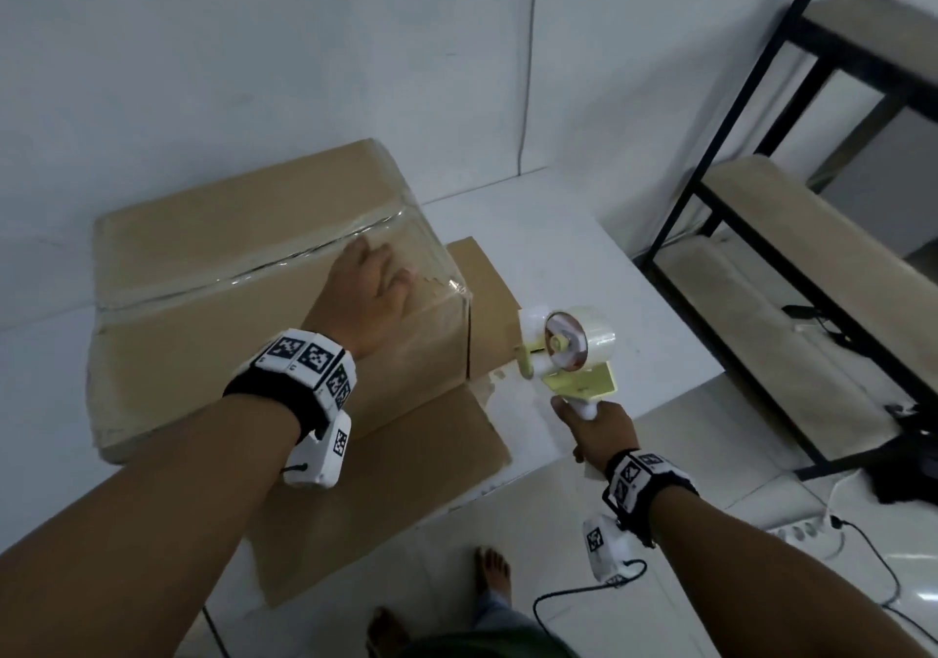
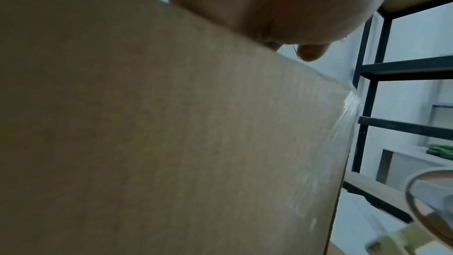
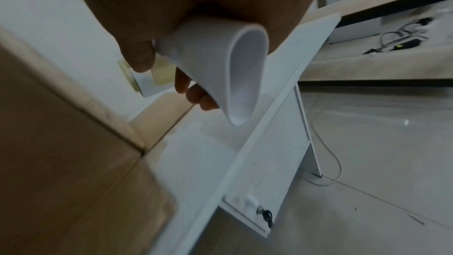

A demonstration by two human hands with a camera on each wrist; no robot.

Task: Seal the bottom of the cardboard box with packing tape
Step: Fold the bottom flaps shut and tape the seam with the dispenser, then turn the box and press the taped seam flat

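Head view: left hand (image 1: 373, 289) flat, fingers straight on glossy-taped cardboard box (image 1: 213, 271) corner; right hand (image 1: 601, 429) grips tape dispenser (image 1: 571, 353) handle beside box edge.

Dim, flat light; wrist views blurry w/ motion; head view edges warped.

Box (image 1: 228, 271) fills table (image 1: 583, 261) left; open strip right of it; shelf (image 1: 792, 231) blocks far right.

Left hand (image 1: 368, 286) flat, fingers straight; right hand (image 1: 601, 431) curled in a closed grip.
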